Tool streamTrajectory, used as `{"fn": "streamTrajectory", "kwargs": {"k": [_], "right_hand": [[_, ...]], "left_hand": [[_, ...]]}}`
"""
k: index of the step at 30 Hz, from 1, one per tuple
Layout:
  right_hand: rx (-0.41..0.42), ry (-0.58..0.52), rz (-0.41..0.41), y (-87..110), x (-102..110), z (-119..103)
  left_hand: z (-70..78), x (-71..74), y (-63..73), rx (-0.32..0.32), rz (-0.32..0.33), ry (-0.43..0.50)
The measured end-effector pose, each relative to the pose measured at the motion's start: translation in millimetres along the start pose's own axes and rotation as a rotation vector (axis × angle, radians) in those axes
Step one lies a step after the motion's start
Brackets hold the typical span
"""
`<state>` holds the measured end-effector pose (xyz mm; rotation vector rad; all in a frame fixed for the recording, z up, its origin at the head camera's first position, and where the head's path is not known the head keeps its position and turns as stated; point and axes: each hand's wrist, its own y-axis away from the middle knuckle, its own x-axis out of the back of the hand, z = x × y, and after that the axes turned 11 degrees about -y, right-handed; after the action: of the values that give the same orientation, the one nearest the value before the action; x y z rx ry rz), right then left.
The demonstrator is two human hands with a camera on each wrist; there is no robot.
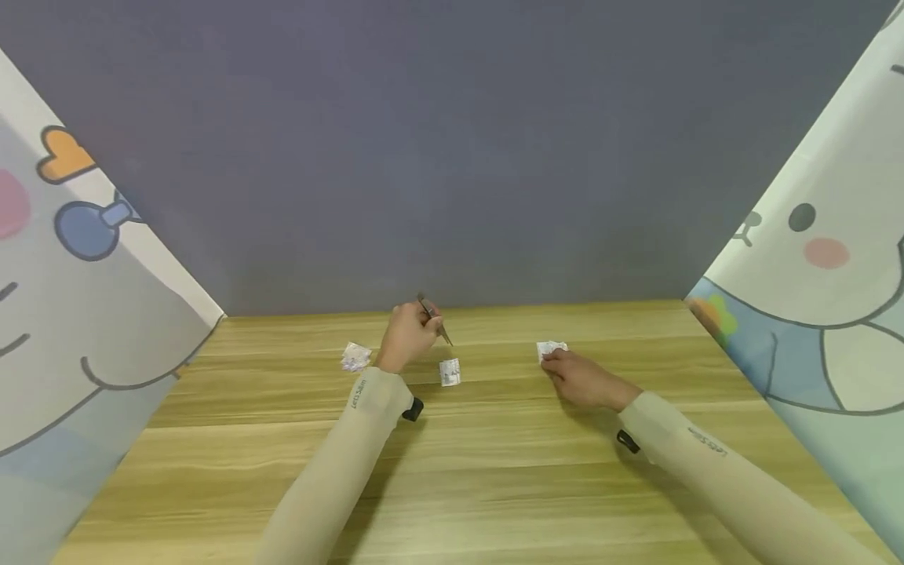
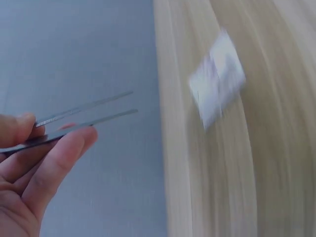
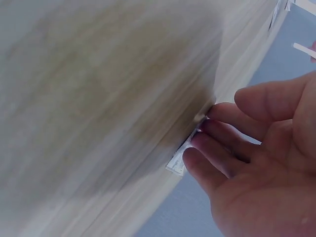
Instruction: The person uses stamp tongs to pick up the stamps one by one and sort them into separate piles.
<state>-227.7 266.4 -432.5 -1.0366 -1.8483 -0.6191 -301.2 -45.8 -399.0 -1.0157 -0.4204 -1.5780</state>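
In the head view, my left hand (image 1: 410, 337) pinches a pair of dark metal tweezers (image 1: 445, 335) above the table. Their tips stand apart with nothing between them, as the left wrist view shows. Below and in front of the tips lies a small white printed paper piece (image 1: 450, 372), blurred in the left wrist view. To the right, my right hand (image 1: 582, 380) rests its fingertips on another flat white printed piece (image 1: 551, 348). Seen from the right wrist, the thumb stays off this piece (image 3: 177, 165), and the fingers are loosely bent over its edge.
Left of my left hand sits a small pile of similar white pieces (image 1: 356, 356). The wood-grain table (image 1: 452, 486) ends at a grey wall (image 1: 452, 157) behind. Panels with cartoon prints (image 1: 812, 353) stand along both sides.
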Motion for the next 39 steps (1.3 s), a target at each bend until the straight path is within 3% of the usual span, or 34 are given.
{"fn": "streamTrajectory", "kwargs": {"k": [6, 13, 23, 33, 39], "right_hand": [[-0.025, -0.001, -0.018, 0.5, 3.8, 0.2], [-0.051, -0.031, -0.046, 1.3, 6.4, -0.7], [-0.025, -0.037, -0.035, 0.7, 6.8, 0.6], [-0.025, -0.056, -0.028, 0.9, 5.0, 1.5], [-0.022, -0.049, -0.031, 0.8, 4.9, 2.7]], "left_hand": [[-22.2, 16.8, 12.4, 0.013, -0.018, 0.041], [-35.1, 19.2, 23.3, 0.05, -0.039, 0.098], [-34.3, 15.2, 20.7, 0.032, -0.02, 0.074], [-32.0, -2.6, 16.3, 0.03, -0.056, 0.112], [-30.1, -7.3, 14.6, 0.037, -0.055, 0.088]]}}
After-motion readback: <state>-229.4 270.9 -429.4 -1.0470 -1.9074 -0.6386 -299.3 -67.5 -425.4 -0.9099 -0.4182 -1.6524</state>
